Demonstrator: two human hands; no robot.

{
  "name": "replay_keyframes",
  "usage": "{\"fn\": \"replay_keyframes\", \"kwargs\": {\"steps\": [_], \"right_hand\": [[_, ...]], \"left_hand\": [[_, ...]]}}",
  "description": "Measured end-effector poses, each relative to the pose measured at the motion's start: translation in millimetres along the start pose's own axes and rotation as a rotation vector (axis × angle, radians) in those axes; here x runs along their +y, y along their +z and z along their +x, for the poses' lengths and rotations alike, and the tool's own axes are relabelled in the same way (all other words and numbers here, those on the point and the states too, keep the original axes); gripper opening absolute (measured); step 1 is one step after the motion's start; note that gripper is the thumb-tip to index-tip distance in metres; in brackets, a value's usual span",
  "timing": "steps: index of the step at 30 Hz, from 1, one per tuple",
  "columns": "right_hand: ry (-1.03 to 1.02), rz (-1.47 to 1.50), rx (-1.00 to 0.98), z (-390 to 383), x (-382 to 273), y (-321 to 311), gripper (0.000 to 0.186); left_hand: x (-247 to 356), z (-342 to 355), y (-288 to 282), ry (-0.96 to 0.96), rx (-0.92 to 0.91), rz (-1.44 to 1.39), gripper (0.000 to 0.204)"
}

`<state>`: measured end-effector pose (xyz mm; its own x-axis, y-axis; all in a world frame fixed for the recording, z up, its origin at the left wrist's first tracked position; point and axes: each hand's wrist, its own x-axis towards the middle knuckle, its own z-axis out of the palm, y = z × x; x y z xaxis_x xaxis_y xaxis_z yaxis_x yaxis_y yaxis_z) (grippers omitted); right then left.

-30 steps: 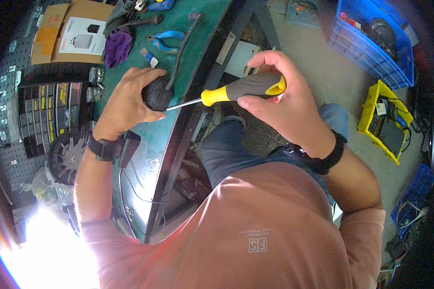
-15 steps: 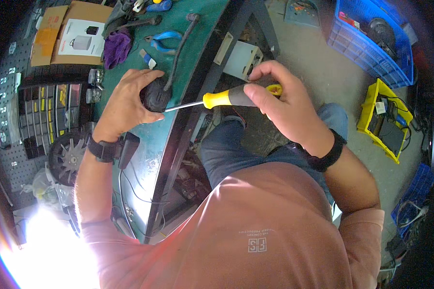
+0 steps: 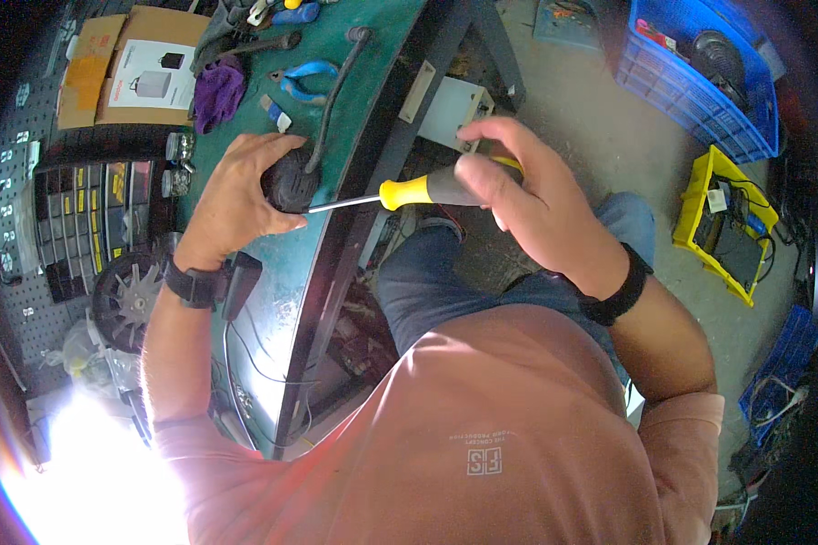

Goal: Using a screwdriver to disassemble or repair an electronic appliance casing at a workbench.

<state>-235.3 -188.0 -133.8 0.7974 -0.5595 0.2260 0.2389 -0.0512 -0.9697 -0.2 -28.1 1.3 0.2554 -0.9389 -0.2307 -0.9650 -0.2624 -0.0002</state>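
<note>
My left hand (image 3: 232, 195) is wrapped round a round black ribbed part (image 3: 293, 182) over the workbench, its fingers and thumb spread along the sides. From this part a long dark bar or tube (image 3: 334, 104) runs up across the bench top; how the two join is partly hidden. My right hand (image 3: 541, 195) holds a screwdriver (image 3: 423, 189) by its yellow and black handle, thumb on the near side and a finger bent above it. The metal shaft points left, and its tip reaches the part's lower right edge, beside my left thumb. The handle's end is mostly covered by my fingers.
On the green bench (image 3: 282, 309) lie blue-handled pliers (image 3: 307, 80), a small brush (image 3: 275, 113) and a purple cloth (image 3: 218, 94). A cardboard box (image 3: 141, 68) stands behind. Blue (image 3: 691, 91) and yellow (image 3: 727, 227) crates sit on the floor at right.
The screwdriver and the black part have shifted very slightly left. My right fingers have moved on the handle, covering more of its yellow end.
</note>
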Motion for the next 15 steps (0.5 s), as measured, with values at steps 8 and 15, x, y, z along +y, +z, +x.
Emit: {"fn": "replay_keyframes", "kwargs": {"steps": [8, 15], "right_hand": [[-0.053, -0.09, 0.095, 5.7, 7.2, 7.8, 0.038], [-0.005, -0.198, -0.032, 12.8, 5.9, -0.1, 0.04]], "left_hand": [[-0.1, -0.1, 1.0, -0.01, -0.001, -0.011, 0.085], [-2.4, 0.2, 0.4, 0.01, 0.007, -0.017, 0.084]]}}
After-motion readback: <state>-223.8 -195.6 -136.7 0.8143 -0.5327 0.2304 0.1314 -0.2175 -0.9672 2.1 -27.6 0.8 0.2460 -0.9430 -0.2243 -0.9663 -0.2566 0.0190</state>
